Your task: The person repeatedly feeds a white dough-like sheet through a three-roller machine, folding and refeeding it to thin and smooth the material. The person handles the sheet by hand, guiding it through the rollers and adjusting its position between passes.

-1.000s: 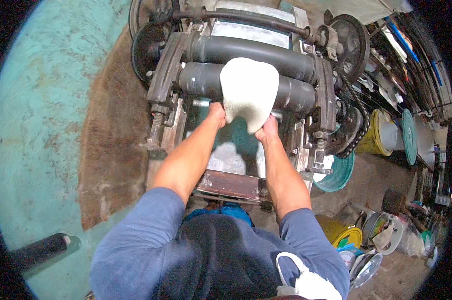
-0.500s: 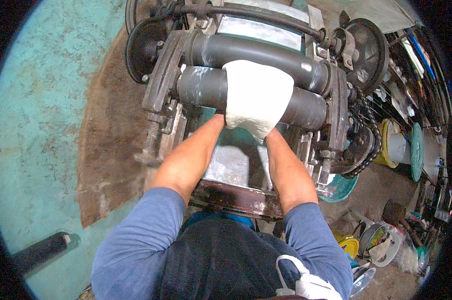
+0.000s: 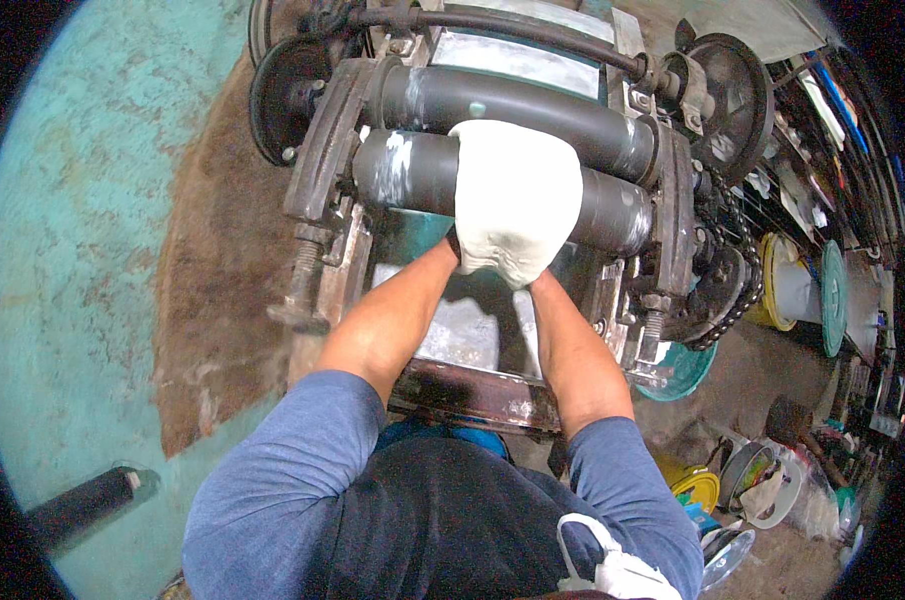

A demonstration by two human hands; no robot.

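A thick white sheet (image 3: 521, 190), soft and rubbery or dough-like, hangs over the front black roller (image 3: 413, 172) of a two-roller machine. Its upper edge meets the gap at the rear roller (image 3: 533, 107). Both my arms reach in under the sheet's lower end. My left hand (image 3: 455, 243) is at its left edge, with only the wrist side showing. My right hand (image 3: 539, 281) is beneath the lower right corner, almost wholly covered. The sheet hides the fingers of both hands, so their grip does not show. Its bottom edge bulges and folds over them.
Below the rollers lies a metal tray (image 3: 458, 335) with a brown front bar (image 3: 478, 393). A chain drive (image 3: 738, 270) runs on the right, and pulleys (image 3: 291, 100) flank the frame. Yellow and white buckets (image 3: 781, 283) stand at the right; a black roller (image 3: 83, 508) lies lower left.
The white sheet's lower end has become rounder and fuller over my hands. The white smears on the rollers have shifted, so the rollers have turned. My forearms have moved slightly.
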